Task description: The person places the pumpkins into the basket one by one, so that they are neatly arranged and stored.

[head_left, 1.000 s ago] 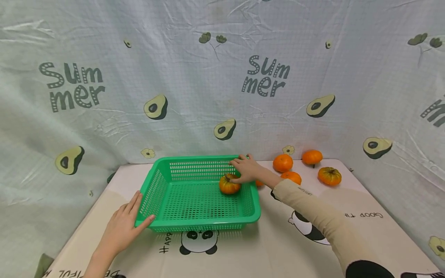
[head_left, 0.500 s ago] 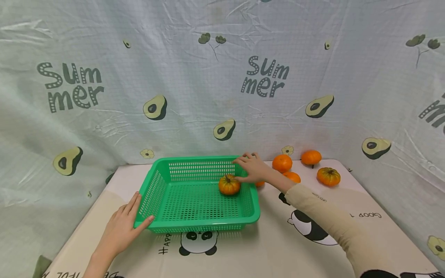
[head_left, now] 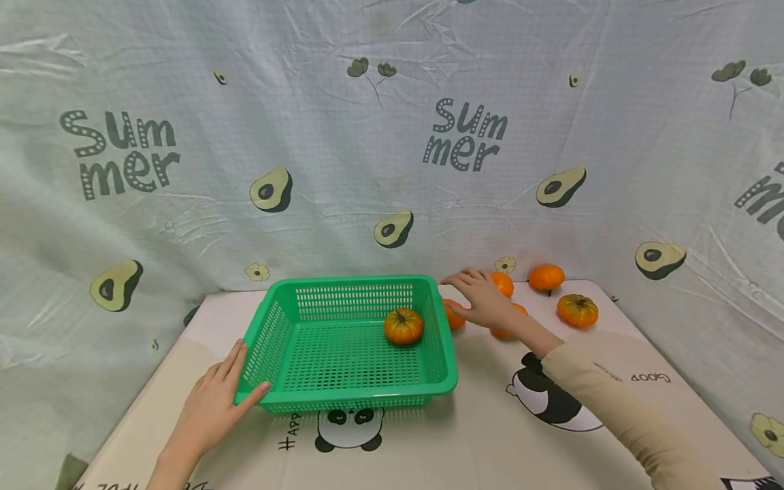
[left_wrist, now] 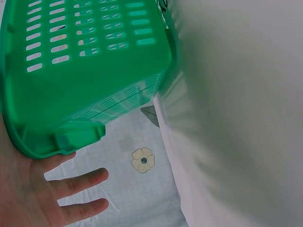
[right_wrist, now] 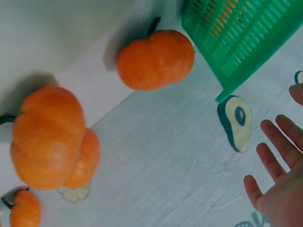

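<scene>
Touching the green basket (head_left: 349, 393) at eight o'clock, seemingly to steady it, the left hand (head_left: 211, 401) lay straight-fingered while the right hand (head_left: 484, 301), empty and loosely spread, hung past two o'clock!

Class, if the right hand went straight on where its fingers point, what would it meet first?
Most likely the right side of the green basket, just ahead of the right hand in the head view; height is unclear, so it might pass above.
</scene>
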A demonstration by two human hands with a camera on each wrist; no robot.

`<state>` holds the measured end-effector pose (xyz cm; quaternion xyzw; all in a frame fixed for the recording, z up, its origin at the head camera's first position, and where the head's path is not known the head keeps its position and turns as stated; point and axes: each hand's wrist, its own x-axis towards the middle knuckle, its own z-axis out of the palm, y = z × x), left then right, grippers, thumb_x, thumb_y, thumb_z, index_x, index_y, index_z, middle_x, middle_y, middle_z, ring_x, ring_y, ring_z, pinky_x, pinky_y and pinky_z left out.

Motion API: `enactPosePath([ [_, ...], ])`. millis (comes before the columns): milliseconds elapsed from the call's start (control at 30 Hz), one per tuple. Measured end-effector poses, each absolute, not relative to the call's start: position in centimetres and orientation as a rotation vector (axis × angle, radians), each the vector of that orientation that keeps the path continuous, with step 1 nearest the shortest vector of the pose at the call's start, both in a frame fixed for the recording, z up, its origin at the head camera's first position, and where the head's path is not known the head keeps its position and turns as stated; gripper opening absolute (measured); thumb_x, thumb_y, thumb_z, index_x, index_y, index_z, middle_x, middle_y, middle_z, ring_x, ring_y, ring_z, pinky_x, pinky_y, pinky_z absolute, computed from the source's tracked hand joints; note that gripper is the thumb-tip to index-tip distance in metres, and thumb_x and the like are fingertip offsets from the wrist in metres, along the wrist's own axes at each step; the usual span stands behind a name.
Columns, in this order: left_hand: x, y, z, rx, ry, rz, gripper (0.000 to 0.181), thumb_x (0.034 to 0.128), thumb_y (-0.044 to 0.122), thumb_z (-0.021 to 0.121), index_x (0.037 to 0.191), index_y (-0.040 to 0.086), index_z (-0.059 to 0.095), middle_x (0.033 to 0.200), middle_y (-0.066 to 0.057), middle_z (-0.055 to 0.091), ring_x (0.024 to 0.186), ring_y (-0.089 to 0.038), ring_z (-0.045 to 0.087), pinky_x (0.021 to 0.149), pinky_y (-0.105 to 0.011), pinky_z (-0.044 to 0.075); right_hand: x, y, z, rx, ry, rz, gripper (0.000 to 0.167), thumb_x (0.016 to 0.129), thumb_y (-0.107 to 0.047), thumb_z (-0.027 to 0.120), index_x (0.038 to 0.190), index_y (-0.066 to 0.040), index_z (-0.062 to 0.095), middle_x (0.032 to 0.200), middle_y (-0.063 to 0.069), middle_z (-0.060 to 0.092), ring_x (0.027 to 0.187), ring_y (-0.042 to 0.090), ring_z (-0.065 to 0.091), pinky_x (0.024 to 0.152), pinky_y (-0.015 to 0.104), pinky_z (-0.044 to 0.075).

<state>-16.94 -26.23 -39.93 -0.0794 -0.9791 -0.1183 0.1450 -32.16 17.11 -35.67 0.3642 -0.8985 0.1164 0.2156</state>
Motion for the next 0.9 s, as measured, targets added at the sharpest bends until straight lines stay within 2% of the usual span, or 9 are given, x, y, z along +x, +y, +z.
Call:
enactPosePath([
  [200, -16.8, -26.3, -40.0, -0.23, -2.82, -0.347, 0.081, 0.0861, 0.048, 0.049, 0.14, -0.004, 0.02, 0.145, -0.022, 0.024, 0.113, -0.045, 0.04, 0.087, -0.059, 0.035, -31.8, 19.0, -36.4, 0.982, -2.434, 0.326, 0.031, 0.081, -0.018, 0.062, 0.111, -0.009, 0.058, 0.108, 0.007, 0.06, 0.102, 0.025, 0.047, 0.084, 0.044, 0.034],
  [333, -16.8, -26.3, -40.0, -0.234, -2.81, -0.354, 0.08, 0.0865, 0.049, 0.048, 0.14, -0.005, 0.021, 0.145, -0.022, 0.024, 0.113, -0.045, 0.041, 0.087, -0.059, 0.036, -31.8, 20.6, -37.1, 0.938, -2.419, 0.29, 0.03, 0.081, -0.017, 0.063, 0.109, -0.008, 0.059, 0.106, 0.008, 0.061, 0.101, 0.027, 0.048, 0.085, 0.047, 0.036],
  [900, -16.9, -26.3, -40.1, -0.247, -2.805, -0.375, 0.08, 0.0867, 0.048, 0.048, 0.139, -0.005, 0.021, 0.144, -0.023, 0.024, 0.113, -0.045, 0.041, 0.087, -0.058, 0.036, -33.4, 30.4, -41.2, 0.516, -2.409, 0.262, 0.024, 0.078, -0.009, 0.061, 0.101, 0.0, 0.059, 0.1, 0.018, 0.06, 0.094, 0.034, 0.046, 0.076, 0.049, 0.032],
])
